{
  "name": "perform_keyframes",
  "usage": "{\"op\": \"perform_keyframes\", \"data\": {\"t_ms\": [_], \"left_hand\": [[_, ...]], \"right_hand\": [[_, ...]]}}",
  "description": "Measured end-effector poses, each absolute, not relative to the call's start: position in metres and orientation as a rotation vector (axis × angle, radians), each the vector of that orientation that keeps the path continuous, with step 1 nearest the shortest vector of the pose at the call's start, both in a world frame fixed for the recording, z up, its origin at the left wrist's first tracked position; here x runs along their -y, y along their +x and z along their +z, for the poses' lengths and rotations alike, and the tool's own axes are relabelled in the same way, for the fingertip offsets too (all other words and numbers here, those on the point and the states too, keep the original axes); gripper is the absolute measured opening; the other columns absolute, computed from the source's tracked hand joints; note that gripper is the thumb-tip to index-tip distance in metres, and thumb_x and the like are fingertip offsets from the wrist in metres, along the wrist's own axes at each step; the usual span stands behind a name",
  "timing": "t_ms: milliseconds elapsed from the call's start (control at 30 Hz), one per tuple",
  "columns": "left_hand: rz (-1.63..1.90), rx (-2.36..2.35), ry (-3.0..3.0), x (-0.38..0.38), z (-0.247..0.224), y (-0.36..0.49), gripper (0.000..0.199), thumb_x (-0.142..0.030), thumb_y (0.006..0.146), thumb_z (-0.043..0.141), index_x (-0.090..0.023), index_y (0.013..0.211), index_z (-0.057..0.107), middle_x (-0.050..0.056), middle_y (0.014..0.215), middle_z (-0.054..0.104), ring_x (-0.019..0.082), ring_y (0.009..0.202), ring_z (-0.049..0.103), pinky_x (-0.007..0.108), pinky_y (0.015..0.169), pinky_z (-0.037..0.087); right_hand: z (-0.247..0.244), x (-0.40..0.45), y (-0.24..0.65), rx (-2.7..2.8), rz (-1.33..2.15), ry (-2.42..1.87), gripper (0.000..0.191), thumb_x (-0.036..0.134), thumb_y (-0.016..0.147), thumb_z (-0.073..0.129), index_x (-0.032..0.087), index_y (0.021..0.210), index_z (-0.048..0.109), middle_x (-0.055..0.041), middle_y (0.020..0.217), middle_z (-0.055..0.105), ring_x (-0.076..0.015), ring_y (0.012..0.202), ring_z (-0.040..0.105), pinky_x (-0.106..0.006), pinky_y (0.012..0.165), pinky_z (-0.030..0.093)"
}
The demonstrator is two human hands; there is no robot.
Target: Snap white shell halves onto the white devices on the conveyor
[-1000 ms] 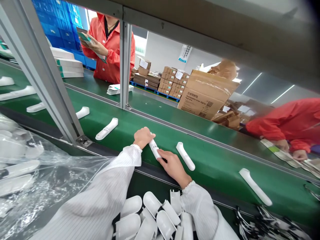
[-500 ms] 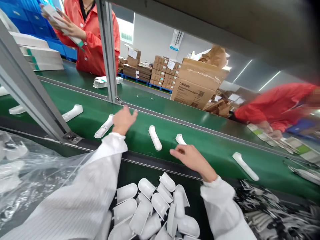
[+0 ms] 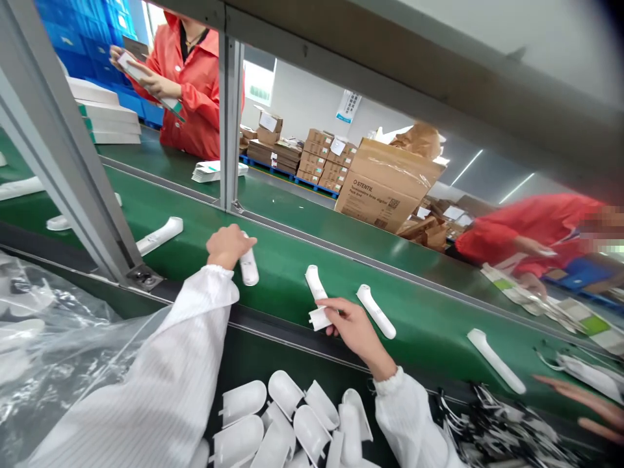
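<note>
This is a factory floor, an assembly and packing line. A green conveyor belt [image 3: 292, 273] runs across, carrying white plastic handheld device bodies [image 3: 496, 361] spaced out along it. An aluminium frame post [image 3: 229, 123] and an overhead shelf [image 3: 390, 71] span the line. At the near edge lies a heap of white plastic shells [image 3: 287, 422], with clear plastic bags [image 3: 58, 338] to the left. On the far side, workers in red coats [image 3: 199, 91] handle packaging at a second green belt. Far back stand stacked cardboard cartons [image 3: 331, 162] on pallets, a big printed carton [image 3: 385, 188] and blue crates [image 3: 92, 39].
</note>
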State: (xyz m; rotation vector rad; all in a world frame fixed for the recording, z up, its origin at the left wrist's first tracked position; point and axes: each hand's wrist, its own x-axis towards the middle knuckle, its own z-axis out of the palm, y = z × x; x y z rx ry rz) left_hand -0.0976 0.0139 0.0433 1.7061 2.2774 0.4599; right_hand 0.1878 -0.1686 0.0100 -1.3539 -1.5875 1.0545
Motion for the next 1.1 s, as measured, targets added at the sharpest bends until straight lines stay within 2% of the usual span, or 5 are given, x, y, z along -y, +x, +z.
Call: {"op": "perform_keyframes", "data": {"t_ms": [167, 333, 600, 900, 1100], "left_hand": [[0.328, -2.087, 1.811, -0.007, 0.039, -0.054, 0.043, -0.053, 0.076, 0.061, -0.02, 0.102, 0.071, 0.014, 0.109, 0.07, 0.032, 0.098, 0.066, 0.037, 0.078, 0.053], [0.244, -2.025, 1.88, -0.003, 0.017, -0.032, 0.04, -0.051, 0.077, 0.059, -0.018, 0.097, 0.072, 0.015, 0.106, 0.071, 0.032, 0.099, 0.067, 0.038, 0.081, 0.053], [0.276, -2.015, 1.902, -0.004, 0.007, -0.022, 0.039, -0.051, 0.077, 0.061, -0.019, 0.095, 0.072, 0.015, 0.104, 0.071, 0.031, 0.096, 0.067, 0.036, 0.078, 0.053], [0.304, -1.962, 2.002, 0.0, -0.002, -0.008, 0.043, -0.048, 0.08, 0.055, -0.017, 0.108, 0.067, 0.016, 0.105, 0.069, 0.032, 0.098, 0.066, 0.038, 0.082, 0.052], [0.287, -1.778, 2.115, 0.004, 0.003, -0.008, 0.06, -0.07, 0.084, 0.043, -0.019, 0.106, 0.064, 0.015, 0.109, 0.068, 0.034, 0.101, 0.064, 0.042, 0.085, 0.051]], "right_hand": [[-0.015, 0.126, 0.152, 1.634, 0.862, -1.192, 0.034, 0.038, 0.09, 0.056, 0.026, 0.119, 0.071, -0.0075, 0.121, 0.064, -0.0197, 0.087, 0.068, -0.032, 0.071, 0.059], [-0.03, 0.121, 0.141, 1.968, 0.515, -1.286, 0.033, 0.028, 0.096, 0.053, 0.027, 0.126, 0.067, -0.0068, 0.136, 0.059, -0.0236, 0.127, 0.055, -0.04, 0.11, 0.043], [-0.035, 0.127, 0.155, 2.091, 0.182, -1.328, 0.033, 0.021, 0.097, 0.051, 0.026, 0.125, 0.068, -0.0087, 0.141, 0.054, -0.0253, 0.124, 0.057, -0.041, 0.107, 0.046], [-0.033, 0.123, 0.162, 2.263, 0.297, -1.362, 0.038, 0.019, 0.094, 0.059, 0.029, 0.131, 0.063, -0.0051, 0.135, 0.06, -0.0256, 0.125, 0.056, -0.043, 0.107, 0.046], [-0.023, 0.117, 0.164, 2.177, 0.306, -1.471, 0.048, 0.022, 0.093, 0.059, 0.023, 0.141, 0.054, -0.0064, 0.14, 0.055, -0.027, 0.133, 0.047, -0.044, 0.113, 0.038]]}}
